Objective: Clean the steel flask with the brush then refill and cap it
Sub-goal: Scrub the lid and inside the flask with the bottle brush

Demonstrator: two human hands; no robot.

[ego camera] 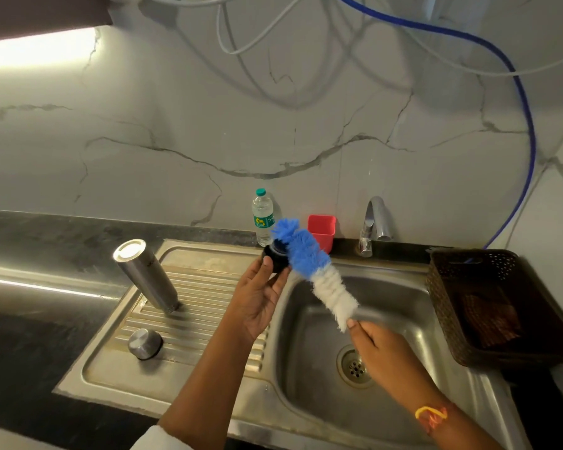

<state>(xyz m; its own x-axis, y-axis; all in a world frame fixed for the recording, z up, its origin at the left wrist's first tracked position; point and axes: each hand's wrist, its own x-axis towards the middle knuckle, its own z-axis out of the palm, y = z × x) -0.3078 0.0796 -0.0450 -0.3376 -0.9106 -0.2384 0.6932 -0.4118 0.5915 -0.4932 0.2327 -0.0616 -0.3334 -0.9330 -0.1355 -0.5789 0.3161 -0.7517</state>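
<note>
The steel flask (147,275) stands upside down on the ribbed drainboard (205,297), mouth down. Its steel outer cap (144,343) lies nearer me on the same board. My left hand (257,297) holds a black inner stopper (276,258) at its fingertips above the left rim of the sink basin. My right hand (376,347) grips the grey handle of the bottle brush (312,267). The brush has blue bristles at the tip and white ones lower down. The blue bristles press against the stopper.
A small plastic water bottle (262,216) and a red cup (321,231) stand at the back of the sink. The tap (372,224) is right of them. A dark perforated basket (488,303) sits on the right. The sink basin (403,368) shows its drain (355,367).
</note>
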